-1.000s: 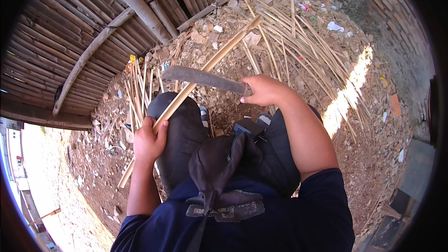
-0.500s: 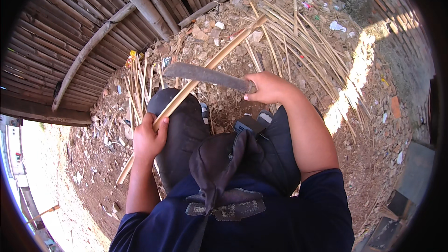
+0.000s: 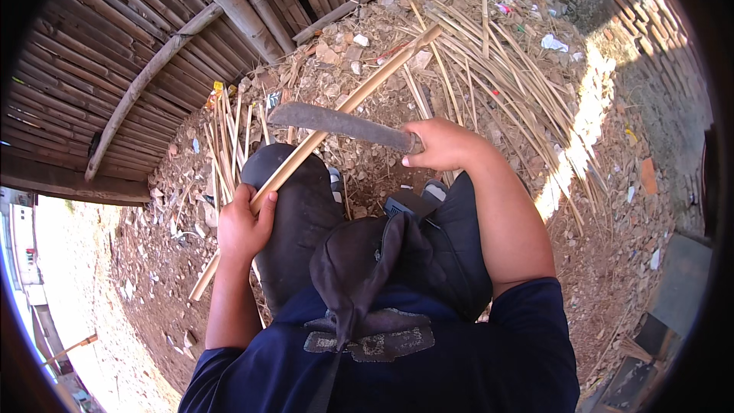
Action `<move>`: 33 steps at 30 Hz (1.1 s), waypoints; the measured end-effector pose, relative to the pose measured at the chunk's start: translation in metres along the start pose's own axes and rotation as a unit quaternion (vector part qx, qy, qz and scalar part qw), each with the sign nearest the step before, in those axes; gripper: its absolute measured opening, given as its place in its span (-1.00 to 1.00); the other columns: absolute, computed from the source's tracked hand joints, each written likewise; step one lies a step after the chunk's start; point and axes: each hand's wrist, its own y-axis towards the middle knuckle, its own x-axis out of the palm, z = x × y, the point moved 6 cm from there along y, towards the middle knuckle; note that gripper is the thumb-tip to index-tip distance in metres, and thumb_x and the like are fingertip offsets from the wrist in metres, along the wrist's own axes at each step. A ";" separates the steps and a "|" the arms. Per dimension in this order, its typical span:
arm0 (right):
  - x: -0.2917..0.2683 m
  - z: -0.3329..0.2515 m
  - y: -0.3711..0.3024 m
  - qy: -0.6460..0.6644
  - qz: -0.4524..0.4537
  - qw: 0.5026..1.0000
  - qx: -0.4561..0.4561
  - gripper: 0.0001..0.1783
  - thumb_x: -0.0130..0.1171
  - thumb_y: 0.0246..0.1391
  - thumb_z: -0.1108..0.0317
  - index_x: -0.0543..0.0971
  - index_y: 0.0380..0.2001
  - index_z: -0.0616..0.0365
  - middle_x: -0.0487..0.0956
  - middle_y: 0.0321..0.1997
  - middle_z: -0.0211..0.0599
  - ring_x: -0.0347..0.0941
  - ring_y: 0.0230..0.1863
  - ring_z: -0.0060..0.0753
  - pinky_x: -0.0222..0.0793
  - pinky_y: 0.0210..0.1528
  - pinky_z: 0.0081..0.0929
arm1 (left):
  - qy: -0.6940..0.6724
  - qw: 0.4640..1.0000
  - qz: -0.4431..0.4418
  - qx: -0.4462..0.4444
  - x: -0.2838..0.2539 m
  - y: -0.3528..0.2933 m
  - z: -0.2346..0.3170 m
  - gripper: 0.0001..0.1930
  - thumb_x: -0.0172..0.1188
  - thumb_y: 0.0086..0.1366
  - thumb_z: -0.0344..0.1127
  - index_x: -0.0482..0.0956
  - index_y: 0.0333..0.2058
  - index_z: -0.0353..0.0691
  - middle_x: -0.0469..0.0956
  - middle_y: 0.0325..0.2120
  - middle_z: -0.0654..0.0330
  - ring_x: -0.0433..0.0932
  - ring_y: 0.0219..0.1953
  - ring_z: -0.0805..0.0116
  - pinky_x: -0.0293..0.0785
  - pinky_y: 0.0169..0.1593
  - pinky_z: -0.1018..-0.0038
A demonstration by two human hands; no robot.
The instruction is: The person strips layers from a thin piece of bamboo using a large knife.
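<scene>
A long split bamboo strip [image 3: 367,88] slants from beside my left forearm up and away to the right, across my left knee. My left hand [image 3: 243,223] is closed round its lower part, thumb on top. In my right hand [image 3: 442,145] is a machete [image 3: 344,124] with a dark, worn blade; its handle is mostly hidden in my fist. The blade points left and lies across the strip, its edge seeming to touch it just beyond the knee. My legs, in dark trousers, are bent beneath.
Many thin bamboo strips [image 3: 520,92] lie spread at the far right. A smaller bunch of strips [image 3: 229,138] stands beside my left knee. A bamboo-slat wall [image 3: 99,84] rises at the left, a brick wall [image 3: 657,53] at the right. Rubble and litter cover the dirt floor.
Almost nothing differs. The bamboo strip's far end and the machete have shifted very slightly to the right; both hands keep their holds.
</scene>
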 end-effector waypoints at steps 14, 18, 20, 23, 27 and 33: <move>-0.002 0.001 -0.003 0.006 -0.007 1.000 -0.005 -0.34 0.43 0.09 0.08 0.53 0.19 0.17 0.69 -0.25 0.00 0.68 -0.19 -0.09 0.51 -0.06 -0.18 | 0.008 1.000 0.003 0.004 0.000 0.000 0.001 -0.61 0.30 0.37 0.00 0.42 -0.38 -0.20 0.52 -0.70 0.00 0.60 -0.58 -0.14 0.47 -0.47 0.09; -0.002 0.002 -0.003 0.005 -0.008 1.000 -0.008 -0.36 0.43 0.10 0.08 0.53 0.17 0.16 0.69 -0.26 -0.01 0.68 -0.19 -0.09 0.52 -0.08 -0.18 | 0.001 1.000 0.001 0.001 -0.001 0.000 0.003 -0.61 0.30 0.37 -0.01 0.42 -0.39 -0.20 0.52 -0.70 -0.01 0.60 -0.58 -0.14 0.46 -0.47 0.08; 0.000 0.004 -0.002 0.000 -0.004 1.000 -0.014 -0.36 0.42 0.10 0.08 0.53 0.17 0.17 0.70 -0.26 -0.01 0.68 -0.20 -0.10 0.52 -0.09 -0.18 | -0.001 1.000 0.000 -0.001 -0.001 0.000 0.003 -0.61 0.30 0.37 -0.01 0.42 -0.39 -0.20 0.52 -0.69 -0.01 0.60 -0.58 -0.14 0.46 -0.47 0.08; -0.001 0.002 -0.001 -0.006 0.012 1.000 -0.027 -0.37 0.41 0.12 0.09 0.53 0.17 0.18 0.70 -0.28 -0.03 0.69 -0.26 -0.15 0.53 -0.11 -0.19 | -0.004 1.000 -0.001 -0.003 0.000 0.000 0.003 -0.61 0.30 0.37 -0.01 0.42 -0.39 -0.21 0.52 -0.69 -0.02 0.60 -0.57 -0.14 0.47 -0.46 0.08; -0.001 -0.002 -0.002 0.016 -0.020 1.000 0.006 -0.35 0.40 0.14 0.10 0.50 0.21 0.20 0.71 -0.31 -0.04 0.70 -0.35 -0.22 0.54 -0.15 -0.22 | -0.002 1.000 -0.006 -0.009 0.000 0.000 0.001 -0.60 0.30 0.37 0.00 0.42 -0.39 -0.21 0.53 -0.68 -0.02 0.61 -0.56 -0.15 0.47 -0.45 0.08; 0.000 -0.001 -0.003 0.025 -0.009 1.000 0.001 -0.35 0.39 0.15 0.12 0.49 0.22 0.21 0.71 -0.31 -0.03 0.69 -0.41 -0.24 0.56 -0.19 -0.25 | -0.003 1.000 -0.008 -0.015 -0.001 0.000 0.003 -0.59 0.29 0.37 0.01 0.43 -0.40 -0.21 0.52 -0.69 -0.02 0.60 -0.56 -0.14 0.47 -0.45 0.09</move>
